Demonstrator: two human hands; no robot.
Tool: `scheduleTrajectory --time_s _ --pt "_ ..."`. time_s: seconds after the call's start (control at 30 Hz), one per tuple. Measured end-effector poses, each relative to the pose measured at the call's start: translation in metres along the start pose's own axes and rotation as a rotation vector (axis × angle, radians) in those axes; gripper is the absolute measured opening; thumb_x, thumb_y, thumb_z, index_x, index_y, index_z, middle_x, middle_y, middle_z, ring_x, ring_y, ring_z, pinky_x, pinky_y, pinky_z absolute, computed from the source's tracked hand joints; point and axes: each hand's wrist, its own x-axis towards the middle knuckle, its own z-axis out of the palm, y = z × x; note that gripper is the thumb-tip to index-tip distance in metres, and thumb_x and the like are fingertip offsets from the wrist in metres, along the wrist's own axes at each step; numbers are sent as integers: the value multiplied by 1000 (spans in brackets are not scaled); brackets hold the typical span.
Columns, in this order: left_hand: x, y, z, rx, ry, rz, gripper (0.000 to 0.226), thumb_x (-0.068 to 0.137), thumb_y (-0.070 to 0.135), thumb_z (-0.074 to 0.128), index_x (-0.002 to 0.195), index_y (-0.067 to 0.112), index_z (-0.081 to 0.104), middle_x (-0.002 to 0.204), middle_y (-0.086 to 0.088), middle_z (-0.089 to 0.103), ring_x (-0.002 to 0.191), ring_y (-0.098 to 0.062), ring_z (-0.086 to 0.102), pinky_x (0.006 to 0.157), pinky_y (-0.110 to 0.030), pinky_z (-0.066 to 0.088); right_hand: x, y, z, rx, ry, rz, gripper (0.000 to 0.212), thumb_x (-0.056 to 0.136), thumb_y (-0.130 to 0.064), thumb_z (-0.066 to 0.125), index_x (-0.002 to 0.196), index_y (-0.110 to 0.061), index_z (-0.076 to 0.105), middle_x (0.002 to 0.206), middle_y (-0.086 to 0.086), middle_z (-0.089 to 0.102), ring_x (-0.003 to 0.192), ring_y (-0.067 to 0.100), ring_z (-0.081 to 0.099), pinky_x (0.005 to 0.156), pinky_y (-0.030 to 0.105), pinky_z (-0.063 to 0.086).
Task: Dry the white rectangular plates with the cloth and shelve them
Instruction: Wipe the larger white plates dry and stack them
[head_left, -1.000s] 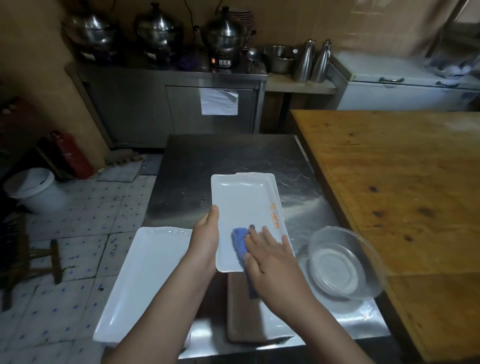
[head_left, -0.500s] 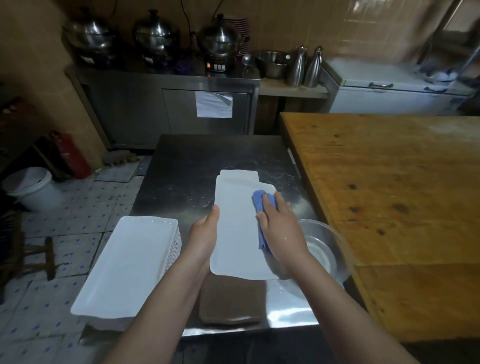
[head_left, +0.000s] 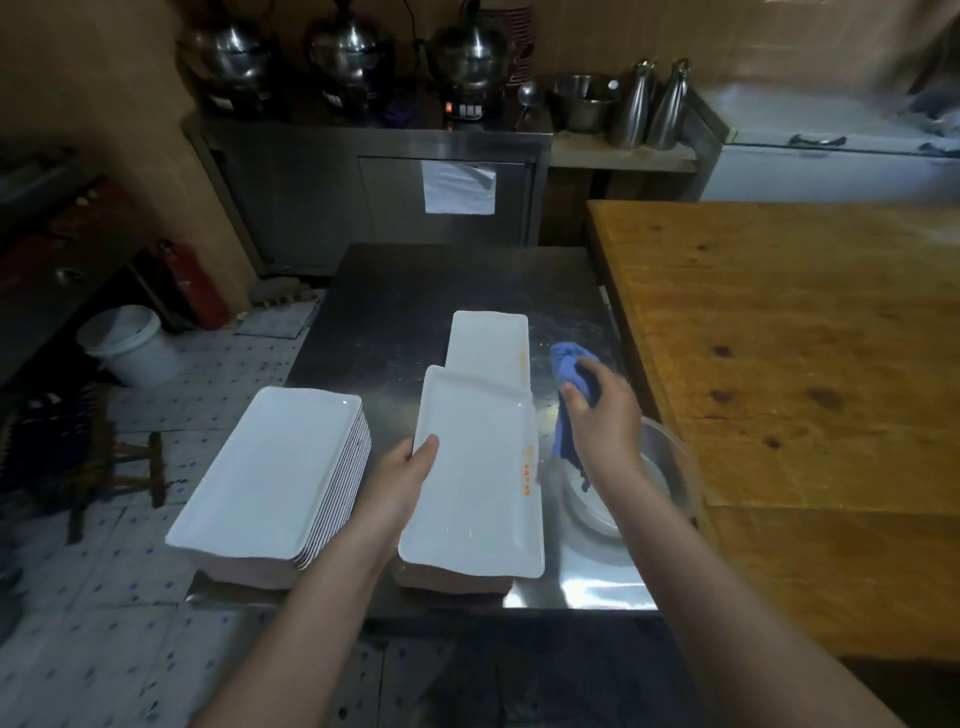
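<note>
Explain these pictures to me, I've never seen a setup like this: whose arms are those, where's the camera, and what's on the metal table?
There is no machine here: the two arms belong to a person doing kitchen work. The camera sits on their head, looking forward and down, so you see what they see. The left hand grips a white rectangular plate by its edge, thumb on top, over the steel table. The right hand holds a blue cloth just right of it. On the table lie a stack of similar plates at the left, one more plate further back, and a clear bowl at the right. A wooden table stands alongside.
</note>
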Motion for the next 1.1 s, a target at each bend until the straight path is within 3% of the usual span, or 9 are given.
scheduleTrajectory --time_s 0.07,0.17,0.37,0.47,0.53,0.73,0.93,1.1 --pt "3 -10 -4 9 15 -10 23 95 36 49 85 26 68 79 8 74 74 -13 71 63 -29 55 -8 10 1 98 -54 48 36 94 -20 55 130 -21 54 132 -1 53 111 14 52 87 20 40" --pt "9 -19 -10 56 73 -6 24 94 35 49 84 24 68 78 7 74 72 -13 71 58 -26 52 -16 23 1 236 -112 154 33 93 -17 57 125 -21 56 122 -7 56 91 2 50 68 6 37" --pt "28 -33 -14 232 152 -16 27 92 34 49 87 16 68 86 -1 69 79 -21 66 72 -35 53 -16 38 2 286 -132 249 31 93 -17 58 123 -23 57 110 -12 52 89 5 49 69 14 38" --pt "42 -42 -13 428 192 15 34 93 36 45 95 10 68 109 -7 60 101 -29 57 89 -45 48 -16 41 8 268 -154 236 31 92 -16 59 122 -23 58 109 -13 52 80 -2 49 61 7 38" --pt "50 -48 -12 530 233 21 36 93 38 45 97 9 67 120 -5 52 110 -30 50 96 -43 42 -15 42 12 256 -169 228 30 92 -17 59 121 -23 59 110 -12 52 78 -6 48 58 6 38" --pt "59 -65 -14 498 234 90 40 94 31 48 122 4 58 142 -4 34 120 -26 47 103 -39 38 -16 43 22 268 -217 223 29 92 -16 58 121 -21 58 108 -11 54 81 -5 51 55 3 42" --pt "59 -73 -13 549 127 144 33 97 22 44 124 11 58 120 -11 60 104 -24 58 87 -29 46 -15 42 34 243 -273 172 33 92 -12 57 124 -16 59 110 -10 54 88 2 52 60 0 40" --pt "64 -77 -4 548 90 38 34 95 20 46 126 10 55 121 -9 62 110 -27 57 95 -35 46 -6 41 41 266 -280 172 32 92 -13 57 123 -16 59 109 -10 54 80 -10 48 57 -5 37"
